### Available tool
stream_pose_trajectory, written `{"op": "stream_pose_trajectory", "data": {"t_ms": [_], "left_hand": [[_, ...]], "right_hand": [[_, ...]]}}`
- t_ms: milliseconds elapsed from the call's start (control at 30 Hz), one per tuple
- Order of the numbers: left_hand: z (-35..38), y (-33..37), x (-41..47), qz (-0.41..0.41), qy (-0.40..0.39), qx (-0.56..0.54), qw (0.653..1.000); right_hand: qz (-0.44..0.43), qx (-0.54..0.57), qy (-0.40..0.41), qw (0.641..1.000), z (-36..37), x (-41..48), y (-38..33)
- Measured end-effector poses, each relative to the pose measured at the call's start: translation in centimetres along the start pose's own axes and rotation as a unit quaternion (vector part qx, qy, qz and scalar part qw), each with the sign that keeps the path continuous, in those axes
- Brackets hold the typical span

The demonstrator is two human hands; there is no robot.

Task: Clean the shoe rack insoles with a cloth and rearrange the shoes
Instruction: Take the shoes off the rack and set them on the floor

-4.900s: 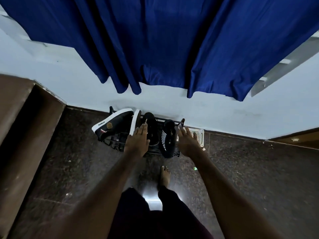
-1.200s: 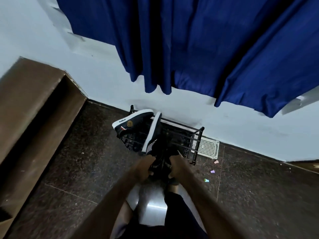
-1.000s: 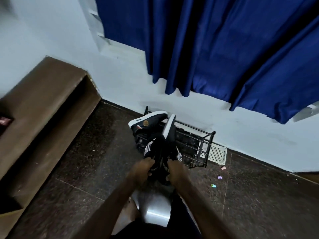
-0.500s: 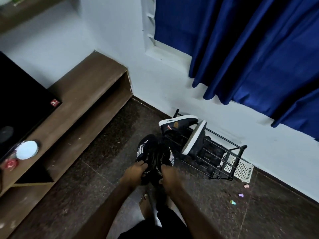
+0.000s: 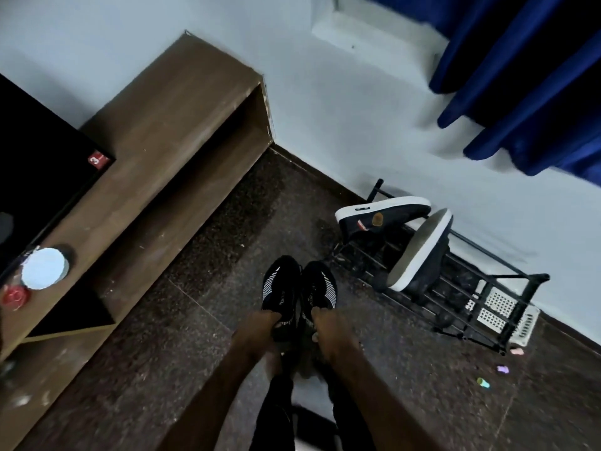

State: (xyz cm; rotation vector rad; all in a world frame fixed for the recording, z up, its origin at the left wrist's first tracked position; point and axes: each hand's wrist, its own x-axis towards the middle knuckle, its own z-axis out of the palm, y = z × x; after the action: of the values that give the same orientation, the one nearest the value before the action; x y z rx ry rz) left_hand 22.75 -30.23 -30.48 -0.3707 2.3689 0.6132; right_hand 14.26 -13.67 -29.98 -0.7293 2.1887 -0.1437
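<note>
I read the left hand (image 5: pixel 257 327) gripping the heel of one black striped shoe (image 5: pixel 280 284). The right hand (image 5: pixel 331 330) grips the second striped shoe (image 5: pixel 321 288), touching alongside. Further right, the shoe rack (image 5: pixel 520 277) against the wall carries two white-soled shoes (image 5: pixel 387 213).

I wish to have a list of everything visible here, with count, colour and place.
striped shoes: 2, black and white, one in each hand
sneakers: 2, dark with white soles, on the rack
shoe rack: 1, black, against the wall
basket: 1, white, at the rack's right end
shelf unit: 1, brown, left wall
curtain: 1, blue, top right
round lid: 1, white, on the shelf unit
small bits: 3, pink, purple, green, floor
left hand: 1, grips one shoe's heel
right hand: 1, grips the other
</note>
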Motion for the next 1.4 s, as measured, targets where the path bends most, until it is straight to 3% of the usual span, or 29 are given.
{"op": "stream_pose_trajectory", "data": {"t_ms": [433,733,1100,1200,1400], "left_hand": [[11.1,-15.5,19.7,-0.065,-0.035,-0.073,0.995],[20.1,-22.7,32.3,-0.055,0.000,-0.068,0.996],[32.2,-27.3,36.9,-0.099,-0.096,-0.114,0.984],[28.4,-23.9,34.0,-0.068,-0.116,-0.081,0.988],[20.1,-15.4,27.3,-0.023,-0.046,-0.079,0.996]], "right_hand": [[0.010,-0.043,-0.026,0.999,12.9,24.5,0.7],[0.027,-0.066,-0.007,0.997,21.5,37.3,2.7],[0.088,-0.019,-0.122,0.988,27.6,39.7,4.3],[0.088,-0.001,-0.113,0.990,27.3,38.1,4.2],[0.114,0.050,-0.045,0.991,20.9,29.9,4.3]]}}
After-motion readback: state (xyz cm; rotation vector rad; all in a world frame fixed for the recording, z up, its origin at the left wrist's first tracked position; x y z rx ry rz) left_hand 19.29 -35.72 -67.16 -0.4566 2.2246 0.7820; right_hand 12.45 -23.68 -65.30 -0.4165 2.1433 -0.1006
